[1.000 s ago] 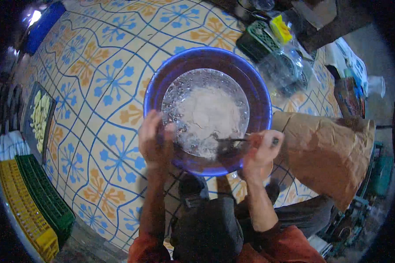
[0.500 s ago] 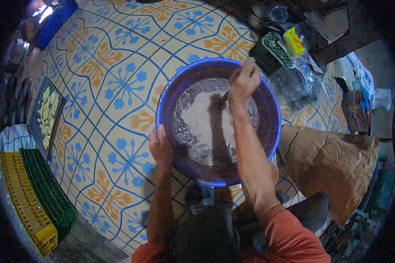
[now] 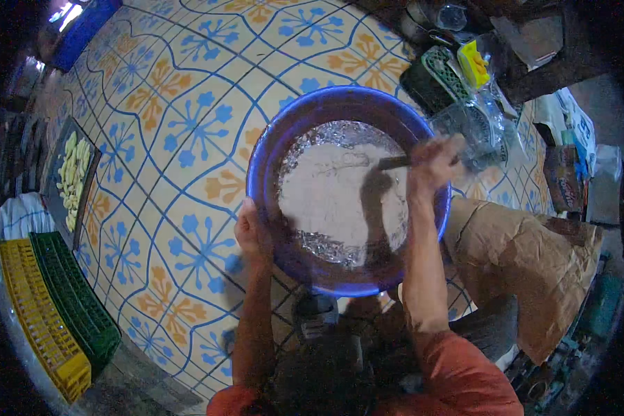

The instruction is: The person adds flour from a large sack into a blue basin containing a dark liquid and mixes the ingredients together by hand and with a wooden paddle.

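Note:
A round blue-purple basin (image 3: 350, 290) stands in front of me, with a pale, powdery or batter-like mass (image 3: 326, 201) inside and wet, glossy patches around its edge. My left hand (image 3: 254, 234) grips the basin's left rim, thumb up against the edge. Over the right rim, my right hand (image 3: 433, 165) is closed around the dark handle of what looks like a whisk (image 3: 395, 163). Its thin wire loops lie across the pale mass, partly sunk in it. Motion blurs the right-hand fingers.
Patterned tiles (image 3: 194, 125) cover the floor. A brown paper bag (image 3: 534, 263) lies at the right, near clear plastic containers (image 3: 475, 132) and a yellow packet (image 3: 473, 64). To the left are a dark tray (image 3: 83, 201) of pale pieces, and yellow (image 3: 41, 319) and green crates (image 3: 76, 298).
My right hand has swung right and toward me, from above the basin to its right rim, and the whisk now lies flatter. My left hand keeps its hold.

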